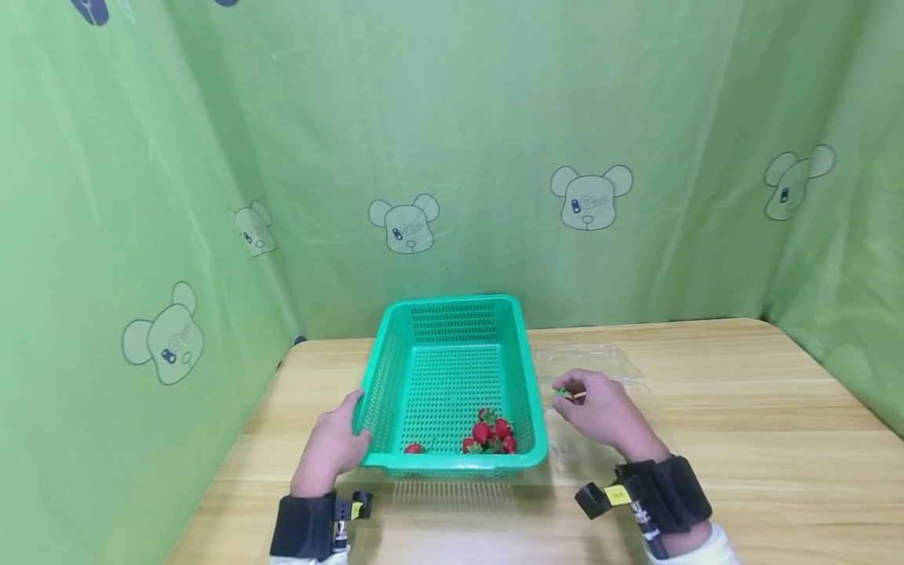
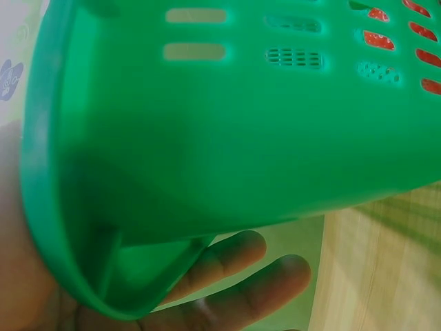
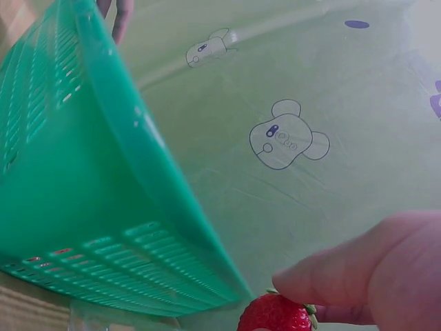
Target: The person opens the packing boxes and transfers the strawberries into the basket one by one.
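A green plastic basket point(image 1: 533, 377) with slotted walls stands in the middle of the head view. My left hand point(image 1: 332, 443) grips its rim at the near left corner; in the left wrist view, fingers point(image 2: 275, 286) reach along the outside, under the rim. Several strawberries point(image 1: 482, 432) lie heaped in the basket's near right part, and a single strawberry point(image 1: 413, 448) sits near its front left. To the right of the basket, my right hand point(image 1: 600, 404) pinches a strawberry point(image 3: 275, 314) with green leaves between thumb and fingers, above a clear plastic container point(image 1: 582, 361).
The light wooden table point(image 1: 763, 439) extends to the right and toward me. Green curtains point(image 1: 480, 118) printed with bear heads hang behind the table and at both sides, close to its far edge.
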A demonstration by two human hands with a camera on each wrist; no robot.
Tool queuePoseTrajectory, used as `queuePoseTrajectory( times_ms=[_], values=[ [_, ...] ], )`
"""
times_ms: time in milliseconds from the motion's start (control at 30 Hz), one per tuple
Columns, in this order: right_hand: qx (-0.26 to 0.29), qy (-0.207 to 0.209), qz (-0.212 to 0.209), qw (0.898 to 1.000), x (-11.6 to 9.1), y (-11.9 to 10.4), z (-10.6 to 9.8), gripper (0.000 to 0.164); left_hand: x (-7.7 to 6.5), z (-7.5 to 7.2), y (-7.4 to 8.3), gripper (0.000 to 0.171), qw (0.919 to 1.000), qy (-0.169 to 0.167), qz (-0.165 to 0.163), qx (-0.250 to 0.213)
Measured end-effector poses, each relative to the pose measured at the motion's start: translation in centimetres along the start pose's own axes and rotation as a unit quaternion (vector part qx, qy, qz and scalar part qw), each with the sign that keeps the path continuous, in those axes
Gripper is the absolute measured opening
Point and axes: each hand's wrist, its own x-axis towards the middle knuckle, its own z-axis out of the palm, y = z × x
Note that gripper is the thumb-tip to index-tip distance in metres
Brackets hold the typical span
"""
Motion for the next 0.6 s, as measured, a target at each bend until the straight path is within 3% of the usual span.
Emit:
queuePoseTrajectory(
  times_ms=[600],
  values=[
    [-0.005,0.023,-0.03,0.999,-0.3,-1.7,0.8,0.024,0.0,-0.2,0.0,0.063,1.0,0.0,0.0,0.003]
  ],
)
